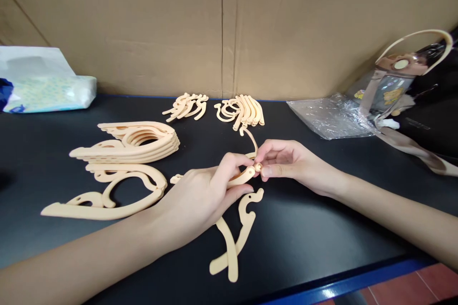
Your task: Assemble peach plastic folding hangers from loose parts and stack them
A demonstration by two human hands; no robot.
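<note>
Between thumb and fingers, my left hand (203,195) grips a cream plastic hanger arm (241,178), most of it hidden by the hand. My right hand (289,164) pinches a curved hanger hook (251,138) of the same cream plastic. The two parts meet at a round end between my fingertips; whether they are joined I cannot tell. Below my hands lie two loose hanger arms (232,243), crossed over each other. Left of my left hand are a folded hanger (143,200) and a stack of folded hangers (153,147).
Along the back of the black table (315,228) lie a pile of small hanger parts (188,106) and another of hooks and arms (248,108). A tissue pack (53,93) is back left. Right are a clear plastic bag (331,116) and a bottle with a strap (388,86). Cardboard (161,24) stands behind.
</note>
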